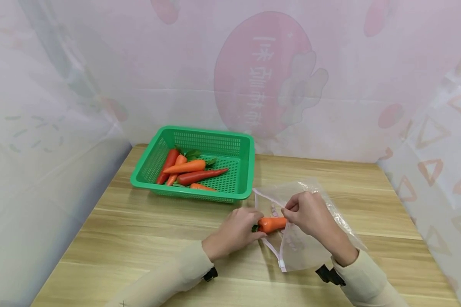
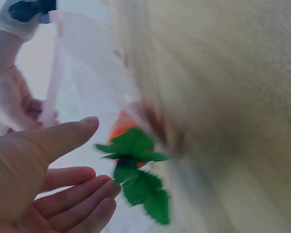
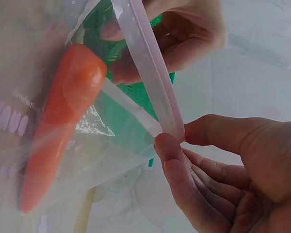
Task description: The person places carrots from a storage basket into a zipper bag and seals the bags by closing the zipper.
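An orange carrot (image 1: 273, 224) lies in the mouth of a clear zip bag (image 1: 311, 252), and most of its body shows through the plastic in the right wrist view. Green leaves (image 2: 131, 148) at its top end point out toward my left hand (image 1: 236, 230). The left fingers and thumb are spread apart beside those leaves and grip nothing in the left wrist view. My right hand (image 1: 312, 213) pinches the bag's pink-edged rim (image 3: 150, 73) between thumb and forefinger, lifting it so the mouth gapes. A white slider (image 1: 282, 264) sits at the near corner.
A green plastic basket (image 1: 249, 170) stands behind the hands on the wooden table (image 1: 169, 251). It holds several carrots (image 1: 188, 167) and red peppers (image 1: 203, 175). Printed cloth (image 1: 176, 59) hangs around the back and sides.
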